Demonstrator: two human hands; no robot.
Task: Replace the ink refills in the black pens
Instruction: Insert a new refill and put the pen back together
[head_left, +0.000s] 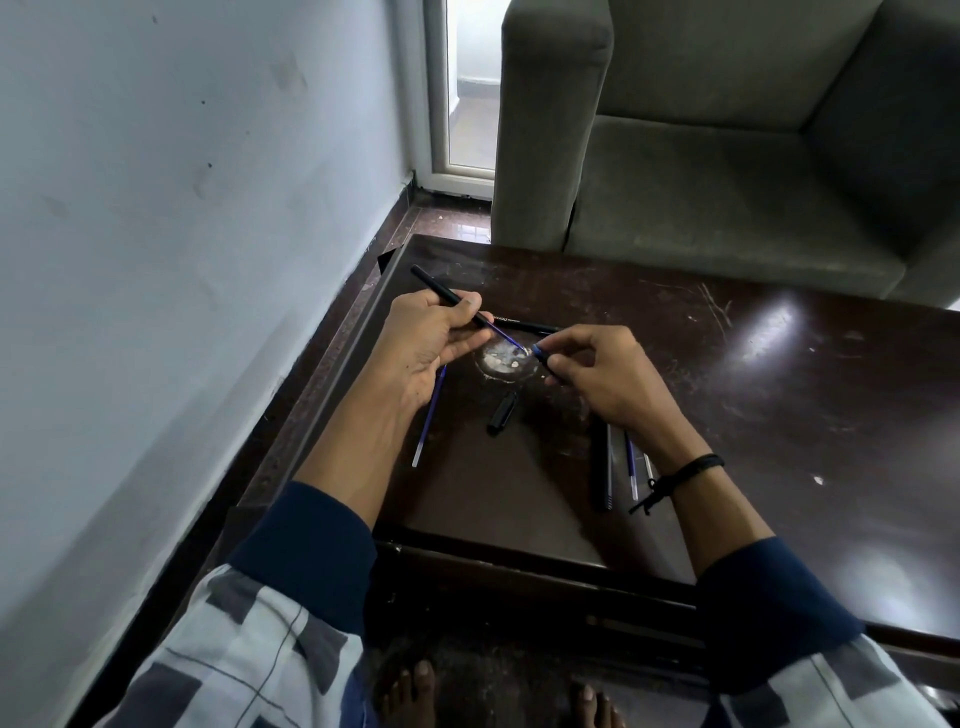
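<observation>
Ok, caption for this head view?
Left hand holds a black pen barrel, blue refill protruding; right hand pinches a small dark piece above a dark table.

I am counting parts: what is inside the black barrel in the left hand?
A blue refill sticks out of the barrel. How deep it reaches inside is hidden by the barrel wall and the left hand.

I see the left hand (426, 338) gripping a black pen barrel (441, 291), with a blue refill (506, 335) sticking out past its fingertips toward the right hand (602, 374). The right thumb and forefinger pinch a small dark tip piece (540, 353) just off the refill's point. Nearer me than both sets of fingers, a black cap (503, 412) lies on the table (727, 389), a second black pen (524, 325) lies just beyond them, and a loose refill (428, 415) runs out from under the left palm.
</observation>
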